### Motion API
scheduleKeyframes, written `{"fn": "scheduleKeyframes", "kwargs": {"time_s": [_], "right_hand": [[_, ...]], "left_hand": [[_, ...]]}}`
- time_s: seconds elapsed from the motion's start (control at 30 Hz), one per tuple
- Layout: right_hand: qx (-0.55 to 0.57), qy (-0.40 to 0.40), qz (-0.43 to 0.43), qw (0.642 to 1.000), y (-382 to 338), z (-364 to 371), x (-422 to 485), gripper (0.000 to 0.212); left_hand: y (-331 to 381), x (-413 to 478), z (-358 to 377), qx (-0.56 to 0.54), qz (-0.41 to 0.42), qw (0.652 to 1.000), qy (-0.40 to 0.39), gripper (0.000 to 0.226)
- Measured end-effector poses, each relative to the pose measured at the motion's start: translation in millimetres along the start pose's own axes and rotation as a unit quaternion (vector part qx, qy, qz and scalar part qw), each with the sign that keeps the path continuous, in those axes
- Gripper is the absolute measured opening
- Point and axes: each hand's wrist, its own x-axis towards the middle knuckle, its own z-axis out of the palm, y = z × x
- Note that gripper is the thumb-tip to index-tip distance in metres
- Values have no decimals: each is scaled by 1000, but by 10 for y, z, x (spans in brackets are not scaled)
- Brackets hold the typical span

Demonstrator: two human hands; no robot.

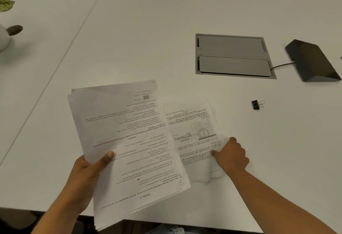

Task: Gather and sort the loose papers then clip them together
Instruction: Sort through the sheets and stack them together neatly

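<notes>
Left hand [87, 176]: thumb on top, fingers beneath, pinching a fanned stack of printed white sheets [127, 141] held above the matte white table [148, 39]; the heading "SECTION - B" reads upside down. Loose printed sheets [194, 137], flat beside the stack. Right hand [231, 154]: fingers curled, pressing these down. Black binder clip [256, 104], wire handles, lying apart.
</notes>
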Motion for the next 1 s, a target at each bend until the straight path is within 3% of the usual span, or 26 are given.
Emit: {"fn": "scheduleKeyframes", "kwargs": {"time_s": [0.07, 0.13, 0.3, 0.37, 0.43, 0.5, 0.6, 0.7, 0.83, 0.9, 1.0], "right_hand": [[40, -22, 13, 999, 37, 2, 53, 68], [47, -27, 11, 998, 82, 7, 92, 62], [-26, 22, -41, 999, 35, 9, 49, 89], [-61, 10, -47, 997, 7, 11, 65, 89], [-20, -30, -22, 999, -3, -2, 120, 88], [43, -59, -10, 997, 10, -37, 169, 84], [61, -57, -24, 996, 37, -82, 182, 55], [66, -37, -37, 996, 41, -71, 111, 46], [37, -12, -45, 998, -85, 63, -40, 51], [35, -7, -42, 998, -140, 119, -80, 44], [59, -17, -30, 998, -194, 154, -90, 39]], "left_hand": [[-8, 9, -87, 16, -10, 1000, -4, 91], [-23, 29, -162, 19, -15, 1000, -7, 101], [4, 92, -230, 10, -26, 1000, -5, 85], [11, 133, -247, 14, -26, 1000, -6, 91], [24, 168, -253, 11, -26, 1000, -7, 90], [43, 188, -248, 4, -28, 1000, -8, 81], [36, 233, -253, 2, -21, 1000, -13, 91], [28, 254, -237, -9, -26, 1000, -6, 67], [-10, 299, -258, 2, -32, 999, -9, 94], [-28, 309, -260, -3, -31, 1000, -5, 83], [-26, 344, -246, -19, -44, 999, 3, 36]]}}
